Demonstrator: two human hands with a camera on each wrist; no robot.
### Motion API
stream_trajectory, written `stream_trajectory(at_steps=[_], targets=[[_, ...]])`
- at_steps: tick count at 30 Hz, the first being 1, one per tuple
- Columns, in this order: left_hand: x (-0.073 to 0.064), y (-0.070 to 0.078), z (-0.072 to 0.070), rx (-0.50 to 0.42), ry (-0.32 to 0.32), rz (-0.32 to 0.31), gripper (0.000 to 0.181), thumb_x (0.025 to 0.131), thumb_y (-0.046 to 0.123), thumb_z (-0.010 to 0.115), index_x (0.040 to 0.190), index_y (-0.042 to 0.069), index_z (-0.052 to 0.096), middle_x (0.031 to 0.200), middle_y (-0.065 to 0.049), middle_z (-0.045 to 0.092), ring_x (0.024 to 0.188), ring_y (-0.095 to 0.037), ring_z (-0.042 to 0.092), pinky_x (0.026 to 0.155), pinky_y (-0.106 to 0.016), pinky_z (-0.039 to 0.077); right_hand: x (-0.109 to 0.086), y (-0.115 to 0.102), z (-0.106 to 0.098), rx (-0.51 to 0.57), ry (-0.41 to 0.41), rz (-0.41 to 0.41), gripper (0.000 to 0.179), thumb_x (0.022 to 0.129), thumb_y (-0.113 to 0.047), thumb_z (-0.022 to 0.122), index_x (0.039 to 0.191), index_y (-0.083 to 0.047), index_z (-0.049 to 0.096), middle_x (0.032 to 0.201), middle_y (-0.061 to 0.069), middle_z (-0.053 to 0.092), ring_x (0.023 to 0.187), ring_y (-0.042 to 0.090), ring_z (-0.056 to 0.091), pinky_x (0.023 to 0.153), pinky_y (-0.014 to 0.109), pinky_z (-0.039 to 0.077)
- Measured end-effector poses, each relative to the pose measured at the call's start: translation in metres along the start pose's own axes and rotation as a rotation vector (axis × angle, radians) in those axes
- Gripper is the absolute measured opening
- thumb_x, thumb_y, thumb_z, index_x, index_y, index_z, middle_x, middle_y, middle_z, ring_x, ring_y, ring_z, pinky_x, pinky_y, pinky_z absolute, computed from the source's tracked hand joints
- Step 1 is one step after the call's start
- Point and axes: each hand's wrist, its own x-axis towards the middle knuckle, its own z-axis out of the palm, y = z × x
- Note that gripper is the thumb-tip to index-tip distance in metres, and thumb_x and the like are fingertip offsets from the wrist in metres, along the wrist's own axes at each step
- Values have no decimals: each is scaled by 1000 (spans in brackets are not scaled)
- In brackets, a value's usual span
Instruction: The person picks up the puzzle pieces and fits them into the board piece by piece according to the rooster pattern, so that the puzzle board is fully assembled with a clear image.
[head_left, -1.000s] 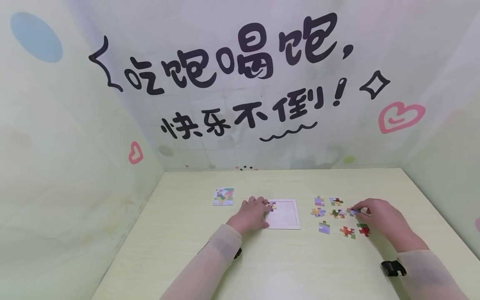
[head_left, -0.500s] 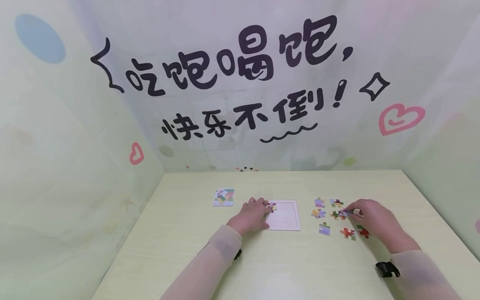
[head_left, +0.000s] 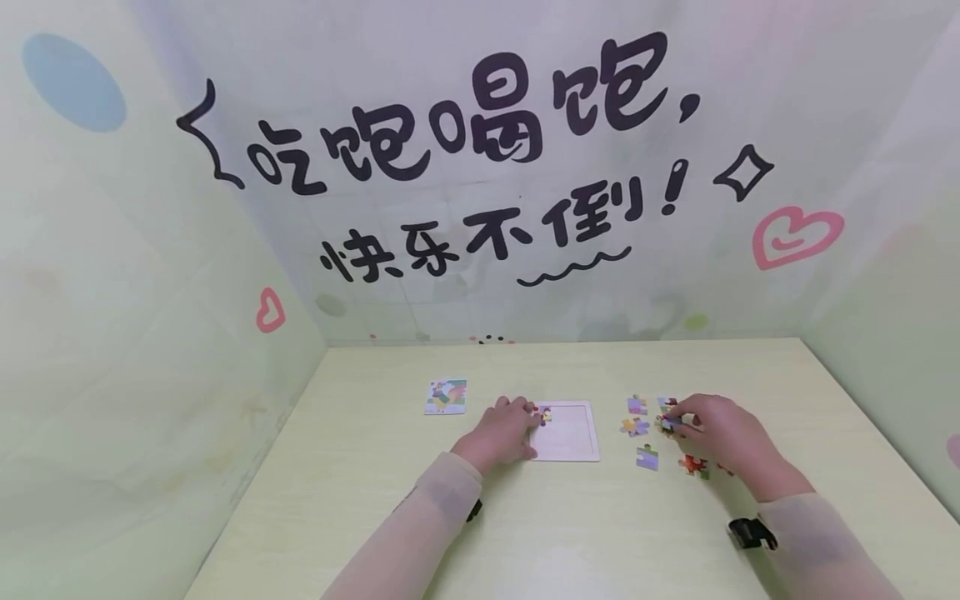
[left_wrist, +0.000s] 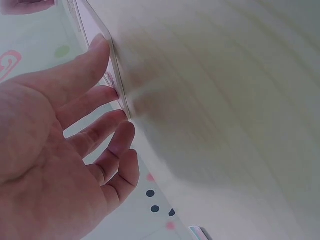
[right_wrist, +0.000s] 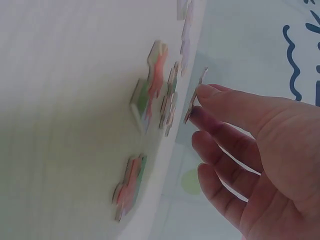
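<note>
While the spread left grip (head_left: 498,430) likely steadies the tray (head_left: 566,437), the right grip (head_left: 722,427) pinches a piece (right_wrist: 193,102) at three o'clock.

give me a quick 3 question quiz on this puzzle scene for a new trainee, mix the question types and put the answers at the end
1. True or false: on the table, the white frame lies between the square picture card and the loose puzzle pieces.

2. Fill in the blank: the right hand pinches a ____.

3. Multiple choice: which side of the white frame does the left hand touch?
a) left
b) right
c) neither, it is apart from it

Key:
1. True
2. puzzle piece
3. a
</note>
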Motion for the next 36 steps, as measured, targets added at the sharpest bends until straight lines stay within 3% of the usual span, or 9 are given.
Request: stream_trajectory(at_steps=[3, 8, 18, 30, 36], targets=[[0, 0, 0, 2, 3, 2, 63, 90, 41, 79, 147, 24, 59, 155, -2, 51, 129, -26, 49, 106, -43, 47, 4, -5, 1, -13, 10, -32, 20, 88, -14, 81, 108, -12, 80, 109, 12, 75, 89, 26, 67, 78, 51, 57], [-1, -1, 1, 12, 1, -2, 63, 90, 42, 78, 148, 24, 59, 155, -2, 51, 129, -26, 49, 105, -43, 47, 11, -14, 4, -34, 20, -81, 18, 86, -14, 83, 104, -12, 81, 103, 7, 76, 85, 20, 65, 77, 47, 57], [-1, -1, 1, 32, 9, 15, 63, 90, 43, 78, 148, 24, 59, 155, -2, 52, 128, -26, 49, 105, -41, 47, 17, -29, 11, -24, 31, -111, 17, 86, -13, 83, 103, -13, 81, 102, 4, 76, 79, 14, 59, 72, 39, 55], [-1, -1, 0, 21, 13, 12, 63, 91, 42, 78, 148, 24, 59, 156, -2, 50, 130, -26, 49, 107, -41, 46, 26, -43, 18, 9, 43, -115, 15, 87, -24, 83, 102, -21, 82, 107, 0, 76, 89, 19, 65, 81, 47, 57], [-1, -1, 1, 10, 16, 12, 62, 91, 42, 78, 148, 23, 59, 156, -2, 51, 129, -26, 48, 107, -42, 46, 27, -47, 21, -14, 65, -152, 15, 86, -19, 84, 101, -18, 81, 101, -2, 76, 86, 17, 65, 78, 45, 57]])
